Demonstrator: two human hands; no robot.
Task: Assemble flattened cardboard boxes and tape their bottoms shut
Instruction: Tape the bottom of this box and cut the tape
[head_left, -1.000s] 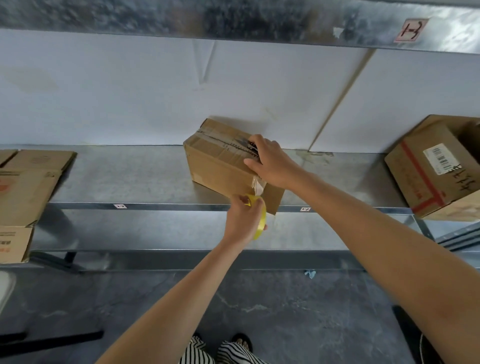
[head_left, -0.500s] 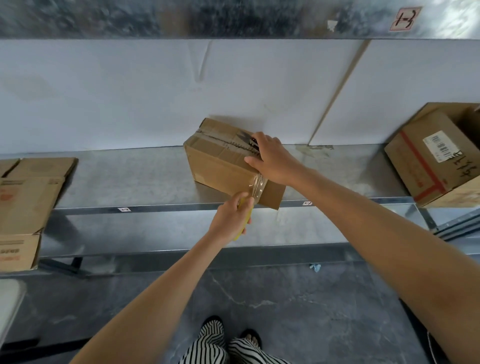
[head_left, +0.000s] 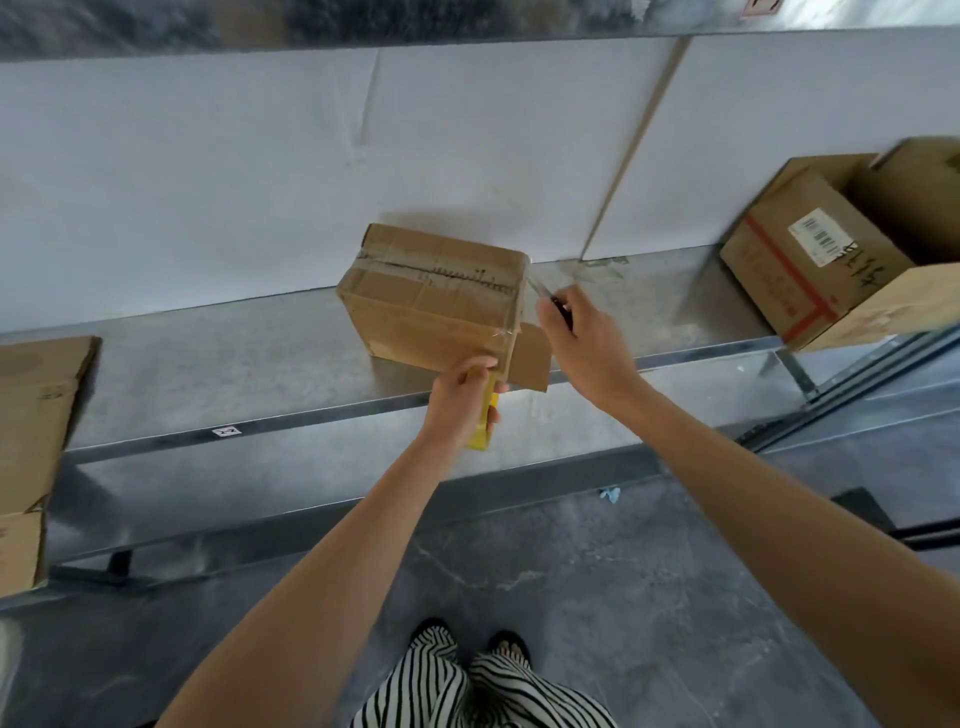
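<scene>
Cardboard box (head_left: 431, 306) sits mid-shelf on the metal shelf (head_left: 208, 364), its far side close to the white wall, a taped seam running along its top. My left hand (head_left: 462, 400) is curled round the yellow tape roll (head_left: 483, 426) at the box's near right corner, knuckles touching the cardboard. One loose flap (head_left: 532, 358) juts out right beside it. My right hand (head_left: 587, 343) hovers just right of the box, fingers closed on a dark tool (head_left: 553, 301) with a thin shiny tip, too blurred to name. Flattened boxes (head_left: 36, 405) lie far left; an open box (head_left: 810, 260) with a barcode label stands at the right.
</scene>
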